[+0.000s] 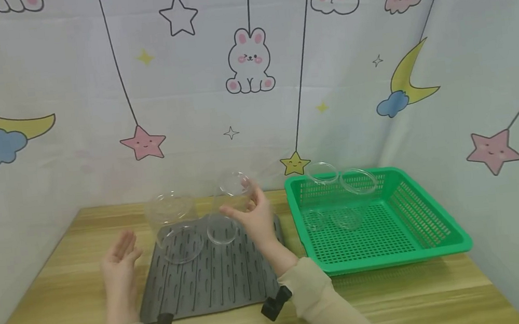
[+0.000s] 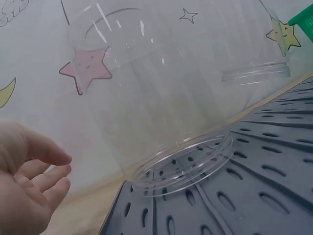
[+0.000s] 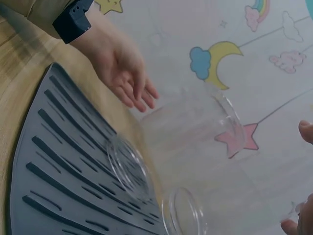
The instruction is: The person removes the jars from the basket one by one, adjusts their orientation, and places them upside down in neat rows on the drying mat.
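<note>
A large clear container (image 1: 174, 227) (image 2: 161, 117) (image 3: 190, 117) stands on the grey ridged mat (image 1: 210, 286) (image 2: 254, 196) (image 3: 63, 161). To its left is my left hand (image 1: 121, 264) (image 2: 29, 181) (image 3: 122, 73), fingers relaxed and apart from it, holding nothing. My right hand (image 1: 257, 214) grips a narrower clear container (image 1: 229, 212) (image 3: 183, 215), thumb in front and fingers around the far side. In the left wrist view this container's rim (image 2: 257, 73) shows above the mat. Only parts of the right fingers (image 3: 305, 132) appear at the edge of the right wrist view.
A green slotted basket (image 1: 391, 261) stands on the wooden table (image 1: 51, 286) to the right of the mat, holding two clear containers (image 1: 321, 192) (image 1: 357, 199) at its left side. Behind the table hangs a white curtain (image 1: 198, 110) with cartoon prints.
</note>
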The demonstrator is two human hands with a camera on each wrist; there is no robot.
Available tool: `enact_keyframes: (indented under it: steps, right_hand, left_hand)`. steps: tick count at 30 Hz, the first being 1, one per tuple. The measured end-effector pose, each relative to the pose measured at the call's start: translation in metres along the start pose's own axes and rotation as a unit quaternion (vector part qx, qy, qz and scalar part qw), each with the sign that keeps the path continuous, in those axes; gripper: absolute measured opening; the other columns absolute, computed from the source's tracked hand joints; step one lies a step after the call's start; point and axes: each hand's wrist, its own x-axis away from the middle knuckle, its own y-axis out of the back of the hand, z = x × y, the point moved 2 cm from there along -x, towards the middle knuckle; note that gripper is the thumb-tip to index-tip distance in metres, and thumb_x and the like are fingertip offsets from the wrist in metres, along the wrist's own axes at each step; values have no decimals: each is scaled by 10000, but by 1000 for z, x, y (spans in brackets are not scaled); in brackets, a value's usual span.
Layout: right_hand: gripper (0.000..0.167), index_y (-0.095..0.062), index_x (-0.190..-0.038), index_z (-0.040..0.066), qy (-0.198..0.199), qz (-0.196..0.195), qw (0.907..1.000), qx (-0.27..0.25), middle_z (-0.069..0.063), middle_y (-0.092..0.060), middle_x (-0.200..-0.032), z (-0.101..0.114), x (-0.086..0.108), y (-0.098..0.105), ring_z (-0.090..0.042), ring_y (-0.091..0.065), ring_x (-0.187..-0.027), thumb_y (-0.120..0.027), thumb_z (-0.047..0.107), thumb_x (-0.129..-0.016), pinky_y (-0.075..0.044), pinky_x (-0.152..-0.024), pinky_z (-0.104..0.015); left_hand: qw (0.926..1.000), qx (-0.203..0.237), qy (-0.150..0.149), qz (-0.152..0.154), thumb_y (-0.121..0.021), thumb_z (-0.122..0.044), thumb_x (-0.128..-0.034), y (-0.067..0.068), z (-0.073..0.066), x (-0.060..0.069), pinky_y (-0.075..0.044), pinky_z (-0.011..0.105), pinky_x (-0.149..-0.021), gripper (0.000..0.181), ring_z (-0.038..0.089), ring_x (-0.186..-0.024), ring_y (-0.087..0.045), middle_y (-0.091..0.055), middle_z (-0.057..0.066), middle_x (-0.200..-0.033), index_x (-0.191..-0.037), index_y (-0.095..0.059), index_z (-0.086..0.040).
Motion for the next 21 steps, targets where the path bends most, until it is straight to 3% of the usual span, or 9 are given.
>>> enact_keyframes:
  steps: [9, 16, 21]
  right_hand:
    - [878, -389, -1495, 116, -150, 333, 9991, 206, -68, -444, -1518, -19, -5, -11, -350, -442, -1365, -850, 214, -755, -486, -1060, -491]
    - [893, -378, -1505, 151, -328, 506, 9965, 585, -95, -458, -1498, -25, -7, -17, -372, -461, -1343, -849, 258, -754, -486, -1050, -519]
    - [876, -380, -1505, 155, -413, 566, 9947, 751, -132, -458, -1490, -28, -9, -17, -373, -472, -1336, -840, 260, -767, -504, -1038, -490]
  left_hand:
    - [9923, -758, 879, 438, -389, 83, -959, 13, 20, -1, -267, 243, -1210, 683, 191, -1499, -217, -180, 74, -1631, -1567, -151, -117]
    - [9902, -794, 906, 709, -359, 102, -941, 11, 29, -2, -225, 315, -1235, 691, 250, -1499, -192, -147, 128, -1628, -1560, -94, -51]
    - [9887, -769, 953, 868, -349, 108, -945, 11, 32, 0, -219, 307, -1233, 706, 251, -1505, -174, -120, 120, -1635, -1563, -57, -70]
